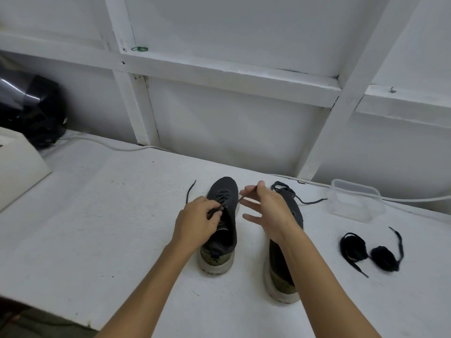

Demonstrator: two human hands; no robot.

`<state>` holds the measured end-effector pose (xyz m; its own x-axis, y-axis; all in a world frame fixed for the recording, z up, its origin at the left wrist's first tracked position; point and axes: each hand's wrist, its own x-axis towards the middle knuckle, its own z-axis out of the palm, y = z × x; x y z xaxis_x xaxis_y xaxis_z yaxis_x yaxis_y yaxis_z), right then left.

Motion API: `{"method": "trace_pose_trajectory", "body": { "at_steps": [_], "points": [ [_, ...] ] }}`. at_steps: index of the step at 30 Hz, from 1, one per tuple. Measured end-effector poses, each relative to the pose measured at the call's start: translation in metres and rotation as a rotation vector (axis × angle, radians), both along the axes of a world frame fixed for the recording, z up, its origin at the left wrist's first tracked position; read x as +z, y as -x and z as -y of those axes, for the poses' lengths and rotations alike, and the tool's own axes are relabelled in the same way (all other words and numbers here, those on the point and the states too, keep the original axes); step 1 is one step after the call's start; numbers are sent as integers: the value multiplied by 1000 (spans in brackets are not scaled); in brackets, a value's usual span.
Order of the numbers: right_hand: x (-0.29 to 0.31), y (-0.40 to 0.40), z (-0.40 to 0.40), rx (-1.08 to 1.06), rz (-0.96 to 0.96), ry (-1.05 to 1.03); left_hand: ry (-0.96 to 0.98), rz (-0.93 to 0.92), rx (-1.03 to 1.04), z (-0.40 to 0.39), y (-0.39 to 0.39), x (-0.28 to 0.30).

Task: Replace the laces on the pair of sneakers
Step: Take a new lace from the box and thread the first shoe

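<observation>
Both hands are working on the left sneaker [223, 215] on the counter [109, 215]: the left hand [197, 223] is pinching its lace [220, 203] at the eyelets, and the right hand [266, 211] is pinching the lace end, pulling it sideways. Spare laces [366, 250] are waiting farther right.

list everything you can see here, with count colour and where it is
sneakers: 2, dark grey with olive heels and pale soles, side by side on the table, left sneaker and right sneaker
lace in the left sneaker: 1, dark, one end trailing left of the toe
loose lace: 1, dark, at the right sneaker's toe
bundled laces: 2 bundles, black, right of the sneakers
plastic container: 1, clear, far right
cable: 1, white, along the wall
helmet-like object: 1, black, far left
box: 1, white, left edge
rubber bands: green, on the wall ledge
table: 1, white
left hand: grips the lace at the left sneaker
right hand: pinches a lace end
</observation>
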<state>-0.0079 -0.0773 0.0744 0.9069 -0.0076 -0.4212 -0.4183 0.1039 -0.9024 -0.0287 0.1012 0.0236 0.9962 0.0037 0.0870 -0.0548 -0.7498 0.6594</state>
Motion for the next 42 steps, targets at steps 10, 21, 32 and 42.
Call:
{"method": "trace_pose_trajectory", "body": {
  "at_steps": [10, 21, 32, 42],
  "points": [
    [14, -20, -6, 89, 56, 234, 848, -142, 83, -5, -31, 85],
    [50, -25, -24, 583, 298, 544, 470, -211, -191, -17, -51, 95],
    [34, -34, -5, 356, 294, 303, 430, -334, -246, -28, -28, 74],
    [43, -31, -4, 468, 343, 326, 217, -72, -12, 18, -33, 60]
  ]
}}
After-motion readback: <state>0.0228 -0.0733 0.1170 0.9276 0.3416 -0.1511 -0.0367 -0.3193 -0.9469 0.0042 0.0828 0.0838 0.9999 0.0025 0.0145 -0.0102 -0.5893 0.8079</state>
